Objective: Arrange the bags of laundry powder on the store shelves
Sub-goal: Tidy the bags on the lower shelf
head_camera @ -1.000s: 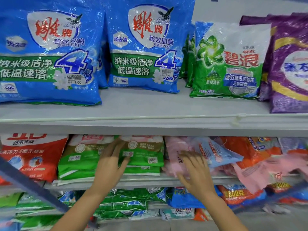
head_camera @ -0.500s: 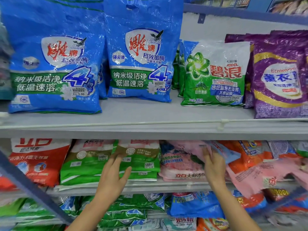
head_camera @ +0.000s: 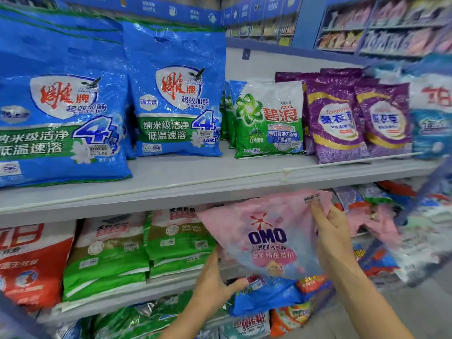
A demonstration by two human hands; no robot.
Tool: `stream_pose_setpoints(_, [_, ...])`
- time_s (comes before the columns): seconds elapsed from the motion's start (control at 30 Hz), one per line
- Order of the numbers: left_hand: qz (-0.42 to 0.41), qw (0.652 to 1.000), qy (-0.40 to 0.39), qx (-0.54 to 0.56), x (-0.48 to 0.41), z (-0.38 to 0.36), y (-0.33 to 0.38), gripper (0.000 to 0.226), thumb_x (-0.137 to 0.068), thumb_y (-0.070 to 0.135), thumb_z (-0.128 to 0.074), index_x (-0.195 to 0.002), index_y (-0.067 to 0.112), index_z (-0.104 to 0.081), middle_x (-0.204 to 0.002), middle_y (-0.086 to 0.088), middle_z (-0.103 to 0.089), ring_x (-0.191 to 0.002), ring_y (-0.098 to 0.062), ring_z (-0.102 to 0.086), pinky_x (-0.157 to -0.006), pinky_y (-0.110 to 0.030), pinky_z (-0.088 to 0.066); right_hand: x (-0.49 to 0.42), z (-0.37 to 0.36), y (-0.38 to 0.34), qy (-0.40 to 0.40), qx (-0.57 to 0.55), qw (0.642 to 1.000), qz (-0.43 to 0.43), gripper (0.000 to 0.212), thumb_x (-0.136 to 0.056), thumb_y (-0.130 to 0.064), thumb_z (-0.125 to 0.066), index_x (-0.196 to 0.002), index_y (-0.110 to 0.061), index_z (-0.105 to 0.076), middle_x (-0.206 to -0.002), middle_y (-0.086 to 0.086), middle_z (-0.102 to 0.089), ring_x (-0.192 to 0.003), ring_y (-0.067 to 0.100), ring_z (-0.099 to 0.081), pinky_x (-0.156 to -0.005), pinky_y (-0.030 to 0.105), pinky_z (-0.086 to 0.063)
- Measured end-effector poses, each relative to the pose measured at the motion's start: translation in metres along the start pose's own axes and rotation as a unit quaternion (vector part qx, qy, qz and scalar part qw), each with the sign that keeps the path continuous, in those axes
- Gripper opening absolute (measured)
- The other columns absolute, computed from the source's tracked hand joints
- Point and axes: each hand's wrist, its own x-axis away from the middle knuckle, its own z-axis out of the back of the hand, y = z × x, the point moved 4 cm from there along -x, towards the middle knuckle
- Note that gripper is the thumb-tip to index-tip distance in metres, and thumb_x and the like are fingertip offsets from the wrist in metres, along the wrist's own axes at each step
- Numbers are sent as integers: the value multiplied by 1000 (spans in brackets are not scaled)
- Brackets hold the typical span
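A pink OMO bag of laundry powder hangs tilted in front of the middle shelf. My right hand pinches its upper right corner. My left hand grips its lower left edge from below. Behind and left of it, green and white bags lie stacked on the middle shelf. A heap of pink, orange and blue bags lies jumbled to the right, partly blurred.
The upper shelf carries large blue bags, a green Ariel bag and purple bags, with bare shelf surface in front. A red bag lies at the left. More bags fill the bottom shelf.
My right hand has pulled the pink bag out of the heap and lifted it. My left hand moved right from the green bags to its lower edge. The view shifted right.
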Motion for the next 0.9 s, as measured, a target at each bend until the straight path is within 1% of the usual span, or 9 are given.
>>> stream_pose_setpoints(0.13, [15, 970, -124, 208, 6, -10, 8, 63, -65, 15, -86, -115, 22, -50, -110, 10, -70, -99, -2, -66, -77, -14, -51, 12, 12, -13, 0, -122, 990, -77, 41, -77, -37, -56, -40, -23, -44, -37, -13, -30, -36, 1, -25, -39, 16, -23])
stream_pose_setpoints(0.23, [6, 939, -192, 284, 12, -16, 18, 66, -62, 9, -87, -119, 17, -54, -100, 13, -74, -95, -5, -69, -73, -16, -53, 14, 26, -24, 11, -153, 983, -98, 40, -73, -36, -56, -36, -23, -47, -36, -12, -34, -36, 1, -30, -41, 17, -28])
stream_pose_setpoints(0.3, [-9, 937, -160, 311, 7, -12, 28, 71, -54, 11, -89, -117, 14, -56, -100, 8, -74, -95, -10, -70, -71, -16, -52, 13, 42, -33, 31, -146, 984, -93, 40, -76, -37, -53, -39, -23, -49, -36, -11, -40, -36, 1, -38, -42, 17, -35])
stream_pose_setpoints(0.37, [-35, 940, -131, 313, 0, -6, 42, 69, -48, 19, -87, -111, 11, -60, -98, 2, -75, -92, -15, -71, -70, -18, -53, 9, 59, -40, 46, -163, 981, -92, 34, -86, -34, -50, -57, -19, -57, -44, -9, -55, -44, 1, -54, -45, 15, -46])
stream_pose_setpoints(0.5, [-74, 937, -88, 331, -13, 4, 76, 61, -50, 27, -83, -103, 3, -65, -91, -11, -75, -78, -19, -72, -62, -22, -55, 0, 88, -45, 50, -205, 971, -112, 28, -93, -30, -47, -91, -7, -63, -83, 6, -70, -77, 13, -67, -67, 22, -56])
stream_pose_setpoints(0.57, [-111, 939, -90, 314, -12, 4, 101, 59, -53, 35, -80, -103, 7, -65, -87, -4, -76, -72, -14, -72, -57, -19, -53, -6, 102, -46, 70, -213, 968, -117, 29, -93, -31, -48, -98, -7, -63, -95, 10, -68, -87, 18, -66, -74, 26, -56])
stream_pose_setpoints(0.67, [-172, 945, -71, 270, -6, 1, 140, 60, -52, 51, -71, -99, 14, -67, -84, 5, -76, -72, -10, -71, -57, -16, -51, -15, 123, -52, 63, -245, 962, -105, 30, -91, -29, -49, -104, -8, -66, -97, 7, -72, -89, 17, -70, -75, 28, -58])
stream_pose_setpoints(0.8, [-254, 944, -29, 208, 2, -9, 187, 55, -57, 55, -68, -101, 23, -68, -92, 12, -74, -80, -5, -70, -62, -12, -49, -31, 163, -62, 47, -279, 955, -86, 33, -84, -33, -52, -100, -12, -73, -104, 9, -72, -95, 19, -69, -74, 31, -59])
stream_pose_setpoints(0.9, [-286, 948, -7, 144, 1, -19, 216, 44, -62, 55, -66, -101, 36, -66, -94, 21, -72, -81, 3, -68, -64, -13, -51, -50, 193, -74, 33, -281, 957, -68, 39, -83, -33, -51, -111, -10, -65, -108, 9, -70, -97, 19, -68, -75, 30, -59])
